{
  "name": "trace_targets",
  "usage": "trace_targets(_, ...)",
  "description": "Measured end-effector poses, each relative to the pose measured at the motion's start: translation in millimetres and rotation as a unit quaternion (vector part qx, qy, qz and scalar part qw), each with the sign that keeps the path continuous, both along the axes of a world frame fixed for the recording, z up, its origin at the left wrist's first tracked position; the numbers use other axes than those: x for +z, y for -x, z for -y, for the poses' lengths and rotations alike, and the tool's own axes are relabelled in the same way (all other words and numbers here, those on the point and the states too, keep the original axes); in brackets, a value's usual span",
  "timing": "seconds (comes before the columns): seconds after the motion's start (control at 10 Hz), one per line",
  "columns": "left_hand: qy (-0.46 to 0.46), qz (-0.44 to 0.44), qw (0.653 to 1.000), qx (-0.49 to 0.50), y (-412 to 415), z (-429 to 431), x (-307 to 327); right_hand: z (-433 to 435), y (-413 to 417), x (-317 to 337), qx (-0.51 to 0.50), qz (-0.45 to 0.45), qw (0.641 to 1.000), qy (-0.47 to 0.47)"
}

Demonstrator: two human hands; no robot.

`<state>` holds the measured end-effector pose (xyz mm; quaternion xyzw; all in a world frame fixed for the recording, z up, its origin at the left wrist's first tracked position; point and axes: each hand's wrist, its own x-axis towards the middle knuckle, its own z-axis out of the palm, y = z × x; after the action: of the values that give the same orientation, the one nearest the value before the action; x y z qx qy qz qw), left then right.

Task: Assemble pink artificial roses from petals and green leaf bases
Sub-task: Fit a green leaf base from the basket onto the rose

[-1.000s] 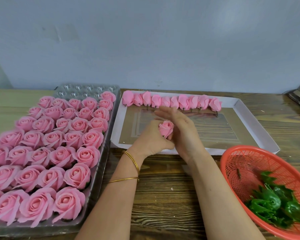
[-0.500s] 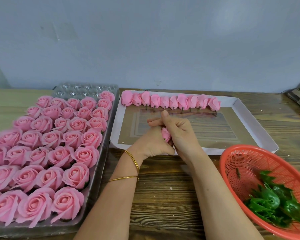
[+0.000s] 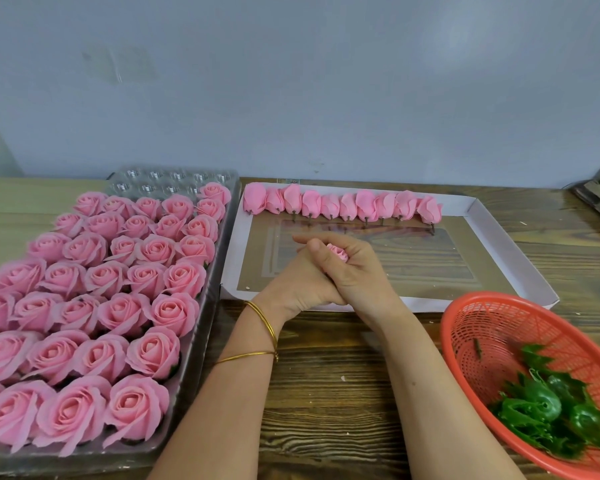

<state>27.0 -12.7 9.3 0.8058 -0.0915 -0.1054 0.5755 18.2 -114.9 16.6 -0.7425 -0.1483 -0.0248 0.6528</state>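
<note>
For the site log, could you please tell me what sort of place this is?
Probably a small workshop making artificial flowers by hand: a plastic tray full of finished pink roses, a row of unfinished buds in a cardboard tray, and a red basket of green leaf bases.

Item: right hand. I logged its fingers straight a second earlier; they then curled over the rose and closed round it.
Item: rose. The whole bud was on view between the hands at first; by the end only its spiral top showed, framed by the right thumb and fingers.
Item: left hand. Its knuckles, uncovered at first, went partly under the right hand, which pressed against it.
</note>
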Motion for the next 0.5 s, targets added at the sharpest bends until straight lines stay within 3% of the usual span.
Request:
trace_targets(0.3,0.035,0.005,0.999,0.021,-7.4,-1.8,-8.5,1.5,1.1,-1.6,-0.001,-0.044,0.998,0.043)
trace_targets(0.5,-0.006,0.036,0.999,0.027,-10.9,1.7,-12.1,3.9,6.0,-0.3,-0.031,-0.065,0.992,0.106)
